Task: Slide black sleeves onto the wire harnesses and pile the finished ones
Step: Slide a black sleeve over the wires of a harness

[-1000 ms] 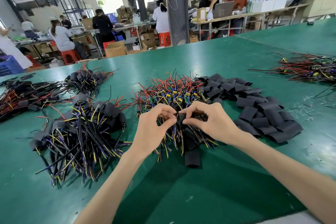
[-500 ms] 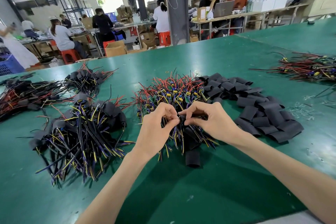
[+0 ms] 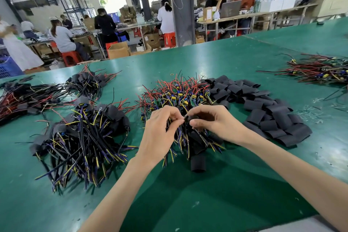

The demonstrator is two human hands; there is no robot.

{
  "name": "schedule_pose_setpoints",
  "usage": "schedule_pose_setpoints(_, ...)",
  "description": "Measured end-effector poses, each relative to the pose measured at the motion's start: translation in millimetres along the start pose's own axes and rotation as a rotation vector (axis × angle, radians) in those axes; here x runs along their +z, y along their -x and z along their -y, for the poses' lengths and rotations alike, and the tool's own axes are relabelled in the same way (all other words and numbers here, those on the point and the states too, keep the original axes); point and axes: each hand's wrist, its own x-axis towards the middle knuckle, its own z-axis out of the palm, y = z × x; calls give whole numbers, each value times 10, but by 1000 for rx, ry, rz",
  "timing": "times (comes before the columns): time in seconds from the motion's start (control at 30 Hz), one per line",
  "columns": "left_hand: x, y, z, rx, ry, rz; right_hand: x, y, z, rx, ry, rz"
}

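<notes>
Green, smooth matting covers the big table (image 3: 226,203), with little scuffs and white specks on it. Behind it is a busy workshop with dark steel posts, brown cardboard boxes (image 3: 118,51), red plastic stools (image 3: 169,38) and people sitting at work.

A spiky heap of bare wire harnesses (image 3: 178,90) lies in the middle: thin red, yellow and purple wires with tiny green boards. Just to its right is a heap of flat, soft black sleeves (image 3: 273,113). To the left sits a pile of finished harnesses (image 3: 81,133) with black sleeves on.

Both hands are over the middle heap. The right hand (image 3: 216,124) curls its fingers round one black sleeve (image 3: 191,117). The left hand (image 3: 160,130) pinches one thin wire harness (image 3: 182,134) with thumb and finger, right at that sleeve's open end.
</notes>
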Motion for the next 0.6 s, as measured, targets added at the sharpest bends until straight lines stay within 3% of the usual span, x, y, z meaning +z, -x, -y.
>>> schedule_pose_setpoints(0.37, 32, -6, -55, -1, 32, -41, -8, -40, -8, 164, -474, 5)
schedule_pose_setpoints(0.6, 28, -6, -56, 16, 7, -53, 3, -34, -9, 104, -268, -16)
